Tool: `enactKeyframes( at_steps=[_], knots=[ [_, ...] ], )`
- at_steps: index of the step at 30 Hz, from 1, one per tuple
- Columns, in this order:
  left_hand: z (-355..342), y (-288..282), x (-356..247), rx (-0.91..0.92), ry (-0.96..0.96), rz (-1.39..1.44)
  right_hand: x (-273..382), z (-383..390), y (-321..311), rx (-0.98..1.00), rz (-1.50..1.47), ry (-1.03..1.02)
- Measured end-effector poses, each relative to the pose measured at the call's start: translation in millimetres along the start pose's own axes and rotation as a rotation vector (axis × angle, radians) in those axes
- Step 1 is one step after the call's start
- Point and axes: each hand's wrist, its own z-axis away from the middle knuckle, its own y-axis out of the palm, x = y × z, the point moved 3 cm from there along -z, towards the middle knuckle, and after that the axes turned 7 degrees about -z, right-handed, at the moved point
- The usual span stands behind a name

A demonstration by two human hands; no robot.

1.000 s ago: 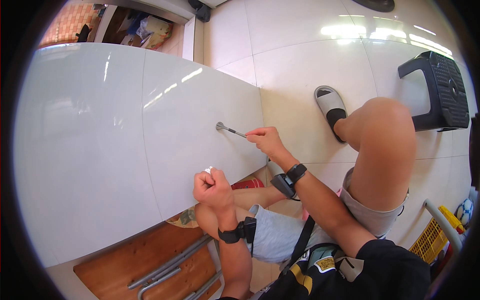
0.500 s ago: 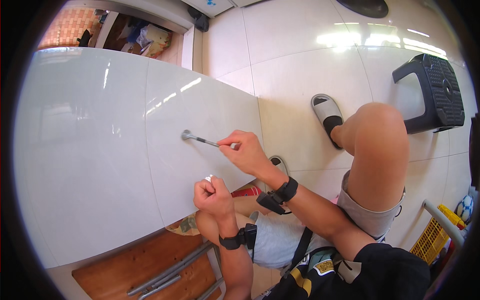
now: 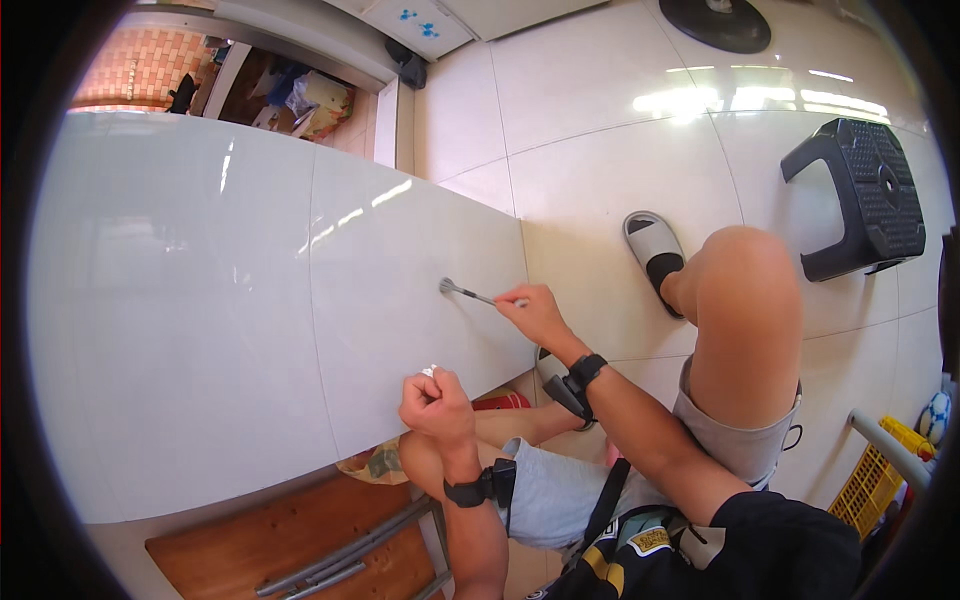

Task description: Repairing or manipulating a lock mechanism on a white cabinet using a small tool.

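Observation:
My right hand (image 3: 532, 312) pinches the end of a slender silver-and-black rod with a rounded grey head (image 3: 470, 293). Its head sits low over the glossy white tabletop (image 3: 210, 330), apparently touching it, and points left. Whether the head is a brush or solid metal is too small to tell. Closer to my body, at the near edge of the table, my left hand (image 3: 438, 405) is curled into a fist. A bit of crumpled white material (image 3: 429, 371), perhaps tissue, pokes out at the top of that fist. Dark straps circle both wrists.
A black plastic stool (image 3: 870, 200) stands on the tiled floor at the right. A yellow crate (image 3: 868, 490) and a ball (image 3: 934, 418) are at the lower right. Below the table's near edge lies a brown wooden panel with metal tubes (image 3: 290, 540). A round black base (image 3: 716, 24) is far back.
My right hand has moved right with the rod, drawing its head across the tabletop toward the right edge. My left hand stays closed and has shifted slightly. The view has tilted a little.

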Motion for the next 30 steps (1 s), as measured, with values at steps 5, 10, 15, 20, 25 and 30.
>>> enactKeyframes(
  at_steps=[5,10,15,20,25,30],
  knots=[
    [-1,-1,7,0.008,0.031,-0.019,-10,2,7,-0.034,-0.069,0.106],
    [1,0,-2,0.034,0.008,0.060,121,-39,53,0.116,-0.184,-0.219],
    [1,-3,11,0.035,0.071,0.005,150,-35,59,0.167,-0.174,-0.209],
    [3,5,-4,0.073,0.066,-0.011,-3,-17,-2,0.049,-0.070,0.142],
    [-1,3,4,0.075,0.137,-0.075,-12,-6,8,-0.016,-0.127,0.261],
    [1,6,8,0.113,0.148,-0.126,95,-38,60,0.110,-0.232,-0.109]
  ],
)
